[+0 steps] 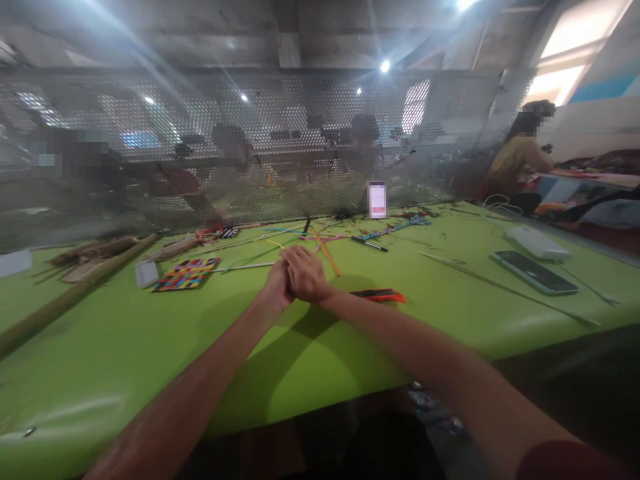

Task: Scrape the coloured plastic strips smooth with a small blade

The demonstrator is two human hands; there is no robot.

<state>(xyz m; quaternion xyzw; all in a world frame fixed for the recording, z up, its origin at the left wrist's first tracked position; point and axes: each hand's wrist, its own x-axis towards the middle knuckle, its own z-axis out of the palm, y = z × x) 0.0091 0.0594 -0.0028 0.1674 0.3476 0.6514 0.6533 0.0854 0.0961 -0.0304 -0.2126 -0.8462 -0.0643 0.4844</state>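
Observation:
My left hand and my right hand are pressed together above the green table, fingers closed round each other. Whatever lies inside them, if anything, is hidden. Just behind them are thin coloured strips: an orange strip, a yellow strip and a pale stick. I cannot tell whether any of these reach into my fingers. Partly covered by my right forearm, a bundle of black and orange strips rests on the table. Left of my hands lies a multicoloured woven square.
A long bamboo pole runs along the left. On the right lie a phone, a white box and a thin stick. A lit phone stands against the perforated metal screen. Another person is at far right.

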